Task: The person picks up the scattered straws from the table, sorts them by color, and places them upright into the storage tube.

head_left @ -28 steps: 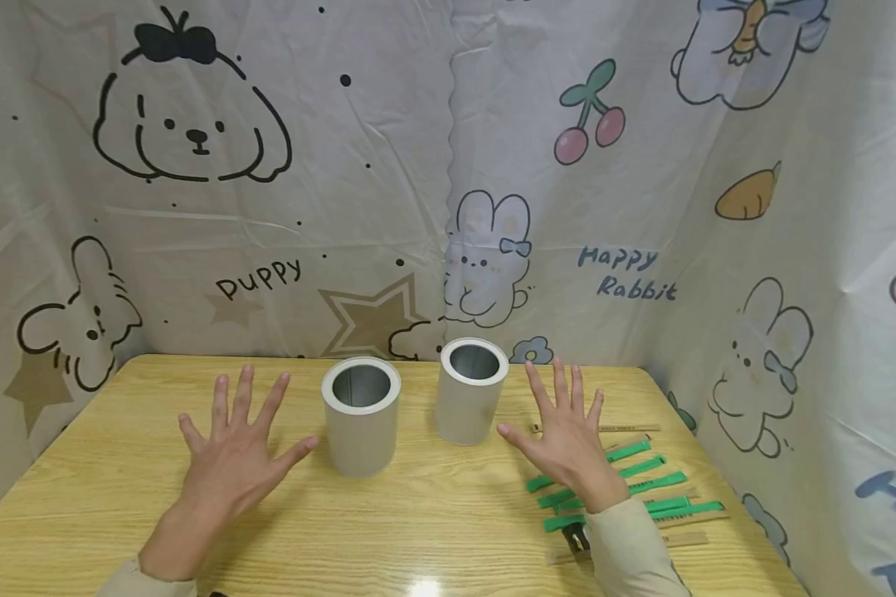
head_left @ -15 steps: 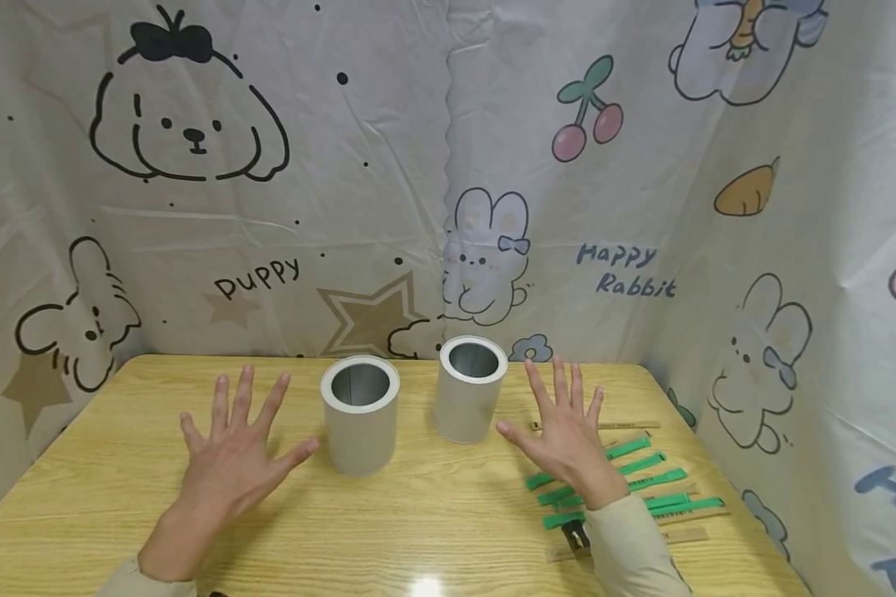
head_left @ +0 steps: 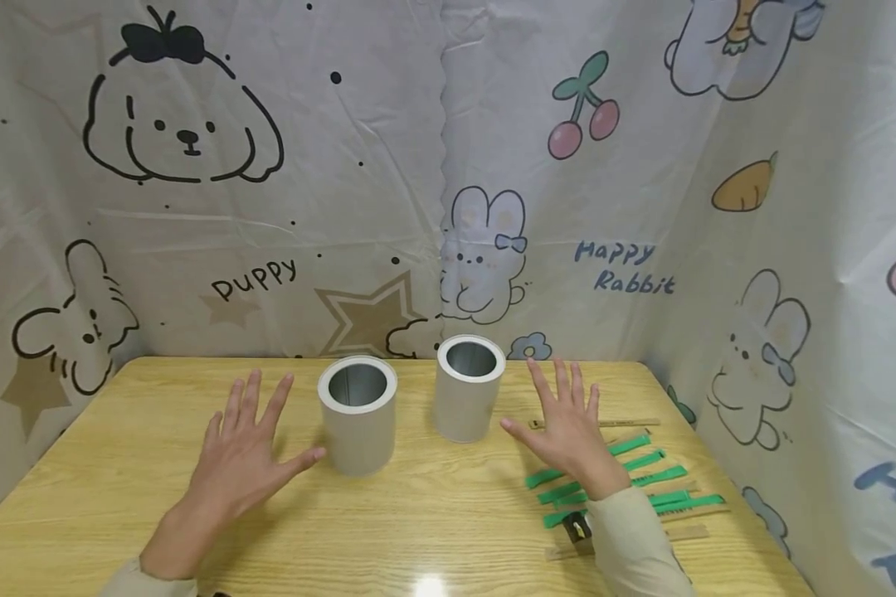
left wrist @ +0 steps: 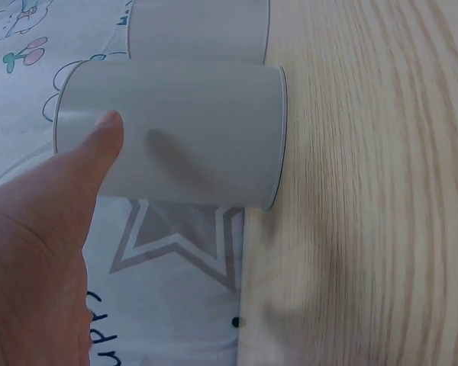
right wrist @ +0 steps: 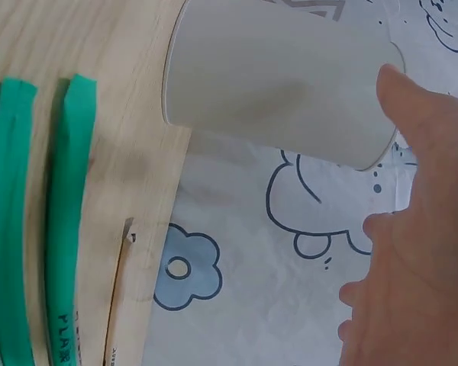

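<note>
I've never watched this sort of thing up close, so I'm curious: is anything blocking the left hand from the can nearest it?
Nothing visible stands between the left hand and the nearer can. The other can stands past it, to the right, and the green strips lie by the right hand, both out of that path.

- The right hand (right wrist: 424,229) comes in from the picture's right side, its thumb (right wrist: 408,107) stretched out past the other fingertips (right wrist: 352,293).
- The thumb's tip overlaps the end of a pale canister (right wrist: 282,80); whether they touch cannot be told.
- A soft shadow (right wrist: 271,103) falls across the canister's smooth side.
- On the pale wood-grained tabletop (right wrist: 130,46), two green strips (right wrist: 67,206) lie side by side at left, one bearing dark letters.
- A thin brown strip (right wrist: 117,297) lies near the tabletop's edge.
- Beyond that edge, white cloth (right wrist: 244,320) shows a blue flower (right wrist: 202,267) and outlined animal figures (right wrist: 309,206).
</note>
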Available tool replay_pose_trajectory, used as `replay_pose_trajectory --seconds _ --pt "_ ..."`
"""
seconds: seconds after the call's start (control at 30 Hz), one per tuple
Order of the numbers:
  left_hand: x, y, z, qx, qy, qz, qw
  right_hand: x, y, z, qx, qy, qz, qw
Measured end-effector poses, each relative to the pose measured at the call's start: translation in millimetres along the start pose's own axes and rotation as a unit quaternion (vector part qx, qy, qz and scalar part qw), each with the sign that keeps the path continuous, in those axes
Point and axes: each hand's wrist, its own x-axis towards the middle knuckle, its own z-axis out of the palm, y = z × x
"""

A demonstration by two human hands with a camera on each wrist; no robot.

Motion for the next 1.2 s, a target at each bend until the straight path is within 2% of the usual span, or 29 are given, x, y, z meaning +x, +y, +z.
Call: replay_pose_trajectory --seconds 0.37,0.57,0.73,0.83,1.0,1.1,1.2 --pt "9.5 2.0 13.6 -0.04 -0.019 0.023 0.9988 4 19 4 0.002 -0.037 0.014 0.999" --pt "12.3 1.2 25.6 -0.106 -0.036 0.029 0.9933 5 28 2 0.005 -0.053 0.013 0.998" --pt "16.5 1.2 35.4 -0.172 -0.066 0.041 0.982 7 36 -1 0.008 -0.071 0.014 0.997" --pt "19.7 1.0 40.2 -0.196 -0.085 0.041 0.976 9 40 -3 0.012 -0.084 0.014 0.996" --pt "26.9 0.6 48.8 -0.249 -0.103 0.047 0.9618 13 47 -5 0.019 -0.1 0.012 0.995" --pt "31.6 0.3 54.9 -0.299 -0.102 0.065 0.9466 14 54 -5 0.018 -0.104 0.01 0.994" --pt "34.7 1.9 59.5 -0.347 -0.106 0.069 0.9295 15 62 -4 0.016 -0.11 0.008 0.994"
